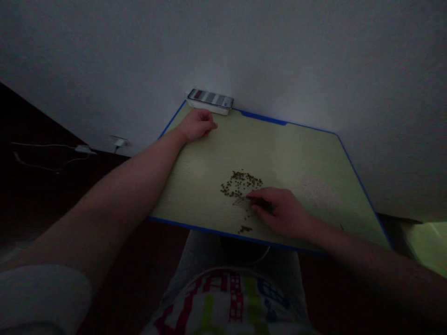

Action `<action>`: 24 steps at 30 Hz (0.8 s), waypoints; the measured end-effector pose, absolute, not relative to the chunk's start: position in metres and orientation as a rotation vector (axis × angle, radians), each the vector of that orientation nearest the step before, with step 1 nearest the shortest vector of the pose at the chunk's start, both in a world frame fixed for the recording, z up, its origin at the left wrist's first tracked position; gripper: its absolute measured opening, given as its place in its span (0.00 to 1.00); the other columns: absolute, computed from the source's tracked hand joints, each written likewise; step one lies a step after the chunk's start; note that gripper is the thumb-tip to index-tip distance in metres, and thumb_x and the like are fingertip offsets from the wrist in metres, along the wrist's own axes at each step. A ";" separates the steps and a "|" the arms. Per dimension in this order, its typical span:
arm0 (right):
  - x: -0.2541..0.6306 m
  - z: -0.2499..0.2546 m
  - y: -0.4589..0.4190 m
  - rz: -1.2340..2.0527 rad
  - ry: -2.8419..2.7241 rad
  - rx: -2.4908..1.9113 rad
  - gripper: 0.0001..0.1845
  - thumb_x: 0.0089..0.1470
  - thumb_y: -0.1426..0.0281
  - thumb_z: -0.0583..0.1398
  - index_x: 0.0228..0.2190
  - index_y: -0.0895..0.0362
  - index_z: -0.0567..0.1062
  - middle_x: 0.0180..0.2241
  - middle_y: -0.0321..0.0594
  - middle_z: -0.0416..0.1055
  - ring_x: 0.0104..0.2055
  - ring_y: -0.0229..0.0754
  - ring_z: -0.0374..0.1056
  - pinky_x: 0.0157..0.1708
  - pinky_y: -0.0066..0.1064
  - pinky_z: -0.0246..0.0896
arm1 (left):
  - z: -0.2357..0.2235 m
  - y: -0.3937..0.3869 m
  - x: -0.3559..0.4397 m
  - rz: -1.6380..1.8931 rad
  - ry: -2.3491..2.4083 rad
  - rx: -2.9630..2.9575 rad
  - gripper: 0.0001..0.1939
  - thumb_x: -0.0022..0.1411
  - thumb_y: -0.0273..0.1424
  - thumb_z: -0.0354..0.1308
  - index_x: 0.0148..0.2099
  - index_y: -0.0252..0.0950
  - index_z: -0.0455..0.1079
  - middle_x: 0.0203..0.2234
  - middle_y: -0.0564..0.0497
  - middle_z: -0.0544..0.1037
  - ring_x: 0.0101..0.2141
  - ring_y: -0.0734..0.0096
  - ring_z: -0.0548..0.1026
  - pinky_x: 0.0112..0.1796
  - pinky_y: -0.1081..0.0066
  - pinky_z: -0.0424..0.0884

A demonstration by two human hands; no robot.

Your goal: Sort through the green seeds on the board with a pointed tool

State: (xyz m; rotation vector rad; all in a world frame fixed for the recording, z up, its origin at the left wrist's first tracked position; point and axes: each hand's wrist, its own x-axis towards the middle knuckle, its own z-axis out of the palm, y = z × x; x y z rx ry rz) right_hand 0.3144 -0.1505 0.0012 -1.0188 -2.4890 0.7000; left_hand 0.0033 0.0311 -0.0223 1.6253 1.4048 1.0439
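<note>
Small dark green seeds [240, 184] lie in a loose scatter in the middle of a pale green desktop [300, 158], with a smaller clump [245, 229] near its front blue edge. My right hand [275, 209] rests at the scatter's right side, its fingers pinched on a thin pale tool [240, 200], perhaps tweezers, whose tip reaches the seeds. Far up the desk, my left hand [197, 124] lies with curled fingers and holds nothing. It is close to a phone [210, 98] lying on a white stand [209, 108] at the far edge.
A white wall [279, 51] rises behind the desk. White cables and a plug [84, 149] lie on the dark floor at left. My patterned clothing [230, 302] shows below the front edge. A green object [428, 244] sits at the right.
</note>
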 end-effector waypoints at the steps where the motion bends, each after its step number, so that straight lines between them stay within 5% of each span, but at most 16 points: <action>1: 0.314 0.001 -0.150 0.708 -2.499 -1.007 0.14 0.59 0.72 0.59 0.45 0.53 0.81 0.38 0.41 0.83 0.36 0.44 0.79 0.37 0.34 0.72 | -0.024 0.032 0.003 1.048 1.399 1.627 0.13 0.52 0.27 0.63 0.25 0.38 0.60 0.14 0.56 0.60 0.18 0.77 0.59 0.22 0.73 0.53; 15: 0.296 0.030 -0.151 0.845 -2.782 -1.038 0.14 0.53 0.81 0.60 0.36 0.54 0.81 0.33 0.37 0.82 0.33 0.42 0.75 0.33 0.30 0.65 | -0.019 0.028 0.005 1.050 1.421 1.621 0.13 0.51 0.26 0.63 0.26 0.39 0.59 0.14 0.58 0.59 0.18 0.78 0.60 0.21 0.73 0.53; 24: 0.342 0.030 -0.157 0.996 -2.434 -1.321 0.06 0.55 0.74 0.60 0.34 0.53 0.77 0.28 0.35 0.78 0.26 0.40 0.73 0.26 0.30 0.65 | -0.024 0.031 0.003 1.067 1.389 1.625 0.12 0.52 0.28 0.62 0.26 0.39 0.59 0.13 0.58 0.60 0.18 0.78 0.59 0.22 0.73 0.53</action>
